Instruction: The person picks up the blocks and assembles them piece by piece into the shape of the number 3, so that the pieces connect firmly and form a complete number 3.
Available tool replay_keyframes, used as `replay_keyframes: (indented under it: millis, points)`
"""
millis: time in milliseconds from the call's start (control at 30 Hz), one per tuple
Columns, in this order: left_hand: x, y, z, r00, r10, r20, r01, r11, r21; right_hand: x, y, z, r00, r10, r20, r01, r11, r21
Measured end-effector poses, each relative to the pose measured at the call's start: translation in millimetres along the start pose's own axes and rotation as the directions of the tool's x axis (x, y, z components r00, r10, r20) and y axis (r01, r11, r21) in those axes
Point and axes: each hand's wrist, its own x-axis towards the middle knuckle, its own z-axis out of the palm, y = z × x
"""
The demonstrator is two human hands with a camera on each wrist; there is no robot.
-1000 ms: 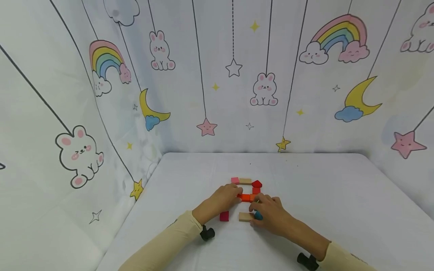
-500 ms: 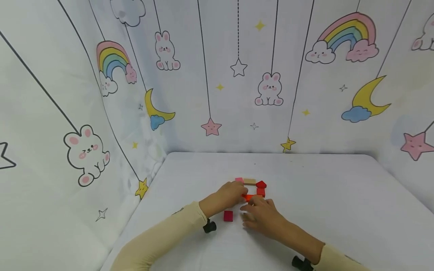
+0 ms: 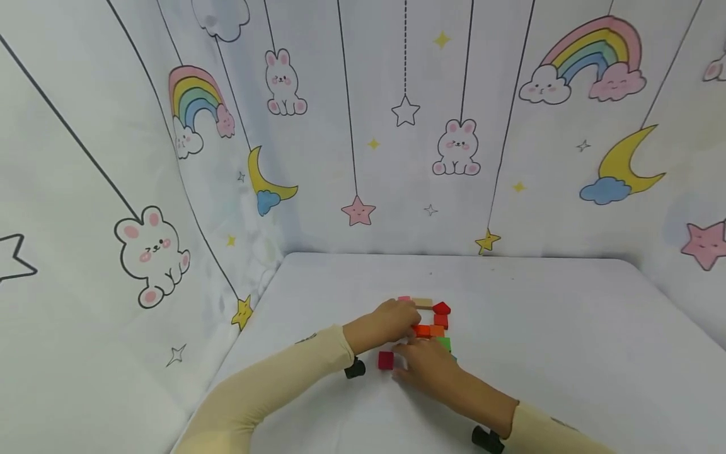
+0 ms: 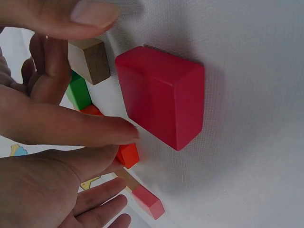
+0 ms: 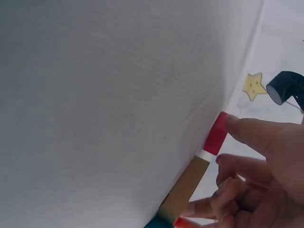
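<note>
On the white table a crimson block (image 3: 386,360) lies just left of my right hand (image 3: 428,367). In the left wrist view, that hand's thumb and index finger reach out on either side of the crimson block (image 4: 161,95), spread apart. The right wrist view has its thumb overlapping the block's far end. My left hand (image 3: 388,323) is farther back, at the left end of a row with orange blocks (image 3: 422,331). Its fingers (image 4: 102,197) are loosely extended near a pink block (image 4: 148,202), and nothing shows in its grasp.
Behind the hands, a wooden block (image 3: 422,303), a red pointed block (image 3: 442,308) and a red block (image 3: 440,321) form an outline. A green block (image 3: 445,343) shows past my right hand. A wooden plank (image 5: 185,183) and a teal piece (image 5: 159,223) lie beneath that hand.
My right hand has moved left from the plank and blue piece to the crimson block, uncovering the green block. My left hand stays by the orange row. The head view has shifted slightly.
</note>
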Motion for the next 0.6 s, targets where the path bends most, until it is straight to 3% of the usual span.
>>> replay_keyframes:
  millis: [200, 433, 600]
  points:
    - [-0.3, 1.1, -1.8, 1.0, 0.004, 0.016, -0.004, 1.0, -0.007, 7.1, -5.7, 1.8, 0.999, 0.002, 0.05, -0.001, 1.0, -0.015]
    - [-0.8, 2.0, -5.4, 1.0, 0.001, 0.015, -0.002, 1.0, 0.016, 13.7, -7.5, 0.9, 0.999, -0.015, 0.037, 0.017, 0.999, -0.045]
    - [-1.7, 1.9, -7.6, 1.0, -0.012, 0.021, 0.013, 1.0, -0.02, 17.6, -7.4, 0.2, 0.998, 0.014, 0.067, -0.014, 1.0, -0.002]
